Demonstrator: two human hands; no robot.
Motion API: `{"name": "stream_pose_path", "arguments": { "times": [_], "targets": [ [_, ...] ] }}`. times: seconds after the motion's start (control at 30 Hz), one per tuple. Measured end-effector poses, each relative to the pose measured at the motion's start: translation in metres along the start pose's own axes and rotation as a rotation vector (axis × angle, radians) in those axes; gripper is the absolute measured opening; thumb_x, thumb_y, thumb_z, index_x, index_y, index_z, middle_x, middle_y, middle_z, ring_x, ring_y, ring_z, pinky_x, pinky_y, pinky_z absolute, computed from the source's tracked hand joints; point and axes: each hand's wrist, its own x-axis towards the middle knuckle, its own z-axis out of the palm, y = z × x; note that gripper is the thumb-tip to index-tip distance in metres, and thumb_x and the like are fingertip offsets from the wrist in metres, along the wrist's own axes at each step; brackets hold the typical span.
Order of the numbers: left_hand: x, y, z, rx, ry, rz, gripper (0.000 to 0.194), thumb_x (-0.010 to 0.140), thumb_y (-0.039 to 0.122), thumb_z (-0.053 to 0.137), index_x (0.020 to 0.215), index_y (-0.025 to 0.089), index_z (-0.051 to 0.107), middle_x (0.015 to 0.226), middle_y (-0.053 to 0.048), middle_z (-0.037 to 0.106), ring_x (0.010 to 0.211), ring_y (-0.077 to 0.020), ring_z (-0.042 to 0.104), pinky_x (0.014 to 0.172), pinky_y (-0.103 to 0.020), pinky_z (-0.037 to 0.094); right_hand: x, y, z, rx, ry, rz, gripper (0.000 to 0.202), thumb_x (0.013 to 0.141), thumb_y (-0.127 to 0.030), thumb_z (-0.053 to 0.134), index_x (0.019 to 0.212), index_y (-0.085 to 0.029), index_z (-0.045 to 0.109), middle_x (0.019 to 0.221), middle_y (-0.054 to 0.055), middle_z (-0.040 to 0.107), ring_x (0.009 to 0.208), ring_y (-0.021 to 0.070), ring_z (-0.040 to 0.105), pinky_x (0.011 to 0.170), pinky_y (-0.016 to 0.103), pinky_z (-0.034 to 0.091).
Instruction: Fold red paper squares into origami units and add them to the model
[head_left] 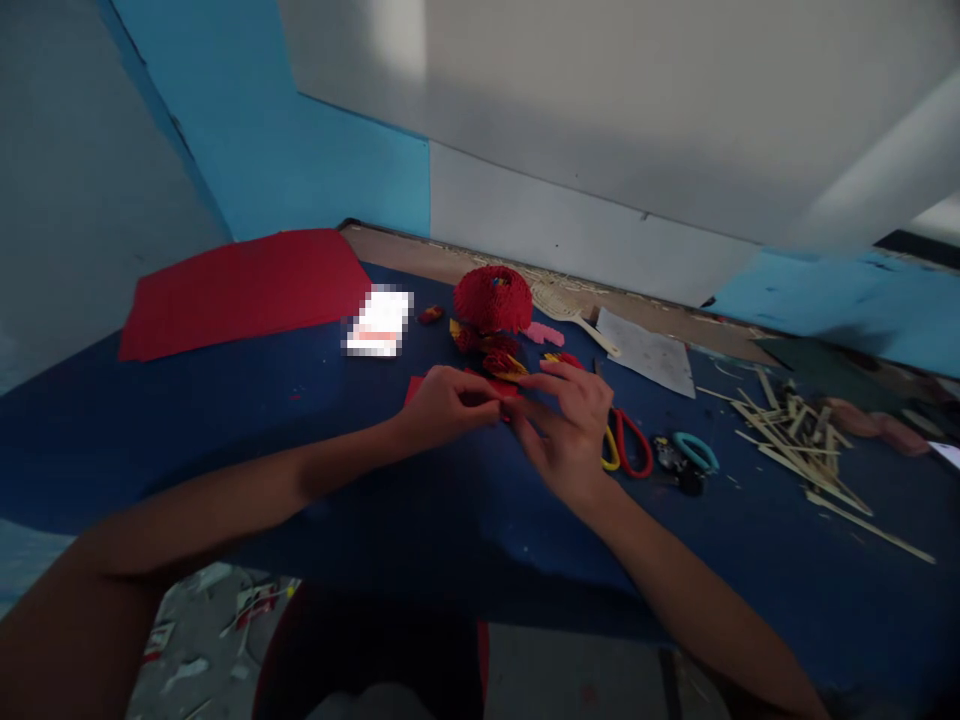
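My left hand (450, 405) and my right hand (566, 425) meet fingertip to fingertip above the blue table. Between their pinched thumbs and fingers a small red paper piece (507, 414) shows, mostly covered by the fingers. More red paper (414, 388) lies partly hidden behind my left hand. Just beyond my hands are red and yellow folded paper pieces (501, 355), layered together. Behind those stands a round, red, textured paper model (491, 300) with an opening on top. Scissors (634, 445) with red and yellow handles lie beside my right hand.
Red sheets (247, 290) lie at the left, near a bright blurred rectangle (379, 322). Pink pieces (546, 333), a pale hairbrush (574, 312) and white paper (649, 350) lie at the back. A turquoise ring (696, 452) and thin wooden strips (802, 445) are at the right.
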Motion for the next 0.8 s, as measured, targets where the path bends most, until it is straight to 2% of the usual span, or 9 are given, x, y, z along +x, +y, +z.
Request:
{"name": "stream_pose_path", "arguments": {
  "times": [0.07,0.17,0.27,0.37,0.57,0.73,0.8],
  "targets": [
    [0.0,0.001,-0.001,-0.089,0.035,-0.038,0.017,0.071,0.022,0.056,0.07,0.013,0.07,0.064,-0.002,0.069,0.059,-0.01,0.06,0.055,-0.017,0.045,0.001,-0.001,-0.001,-0.042,0.006,-0.067,0.021,0.076,-0.016,0.062,0.093,-0.028,0.064,0.1,0.003,0.066,0.106,0.0245,0.054,0.093,0.044,0.034],
    [0.0,0.004,-0.002,-0.198,0.092,-0.093,0.017,0.071,0.021,0.055,0.071,0.012,0.069,0.065,-0.002,0.069,0.058,-0.0088,0.06,0.055,-0.017,0.047,0.001,-0.001,-0.002,-0.083,-0.074,-0.118,0.031,0.077,-0.023,0.062,0.108,-0.029,0.06,0.112,0.004,0.062,0.114,0.0261,0.049,0.1,0.048,0.028],
    [0.002,0.005,-0.004,-0.368,0.118,-0.18,0.018,0.071,0.023,0.056,0.074,0.011,0.068,0.067,-0.003,0.07,0.058,-0.009,0.062,0.056,-0.018,0.05,0.0,-0.001,-0.001,-0.142,-0.189,-0.108,0.039,0.079,-0.032,0.06,0.117,-0.028,0.055,0.125,0.006,0.055,0.123,0.0289,0.041,0.104,0.053,0.021],
    [0.003,0.001,-0.005,-0.451,0.136,-0.241,0.019,0.069,0.026,0.059,0.077,0.011,0.068,0.07,-0.004,0.07,0.059,-0.0104,0.064,0.056,-0.02,0.052,-0.002,-0.001,0.001,-0.189,-0.243,-0.079,0.042,0.08,-0.037,0.057,0.12,-0.027,0.054,0.132,0.009,0.049,0.127,0.0303,0.035,0.105,0.055,0.017],
    [0.005,-0.008,-0.008,-0.312,0.118,-0.189,0.018,0.07,0.024,0.058,0.075,0.01,0.068,0.064,-0.003,0.069,0.053,-0.0089,0.061,0.051,-0.018,0.05,0.001,0.001,0.002,-0.099,-0.284,0.045,0.03,0.085,-0.033,0.051,0.113,-0.031,0.061,0.133,0.007,0.046,0.129,0.0286,0.033,0.104,0.055,0.021],
    [0.006,-0.01,-0.009,-0.271,0.113,-0.172,0.021,0.071,0.028,0.056,0.074,0.01,0.068,0.064,-0.003,0.069,0.054,-0.01,0.063,0.05,-0.017,0.05,0.003,0.0,-0.001,-0.05,-0.324,0.063,0.034,0.083,-0.039,0.053,0.116,-0.031,0.06,0.137,0.007,0.042,0.131,0.0312,0.029,0.105,0.058,0.015],
    [0.007,-0.01,-0.009,-0.238,0.087,-0.164,0.02,0.071,0.026,0.055,0.073,0.01,0.067,0.063,-0.003,0.069,0.054,-0.0094,0.062,0.05,-0.017,0.049,0.002,0.0,0.001,0.008,-0.307,0.095,0.031,0.084,-0.037,0.052,0.113,-0.031,0.061,0.135,0.006,0.044,0.13,0.0298,0.03,0.105,0.058,0.017]
  ]
}}
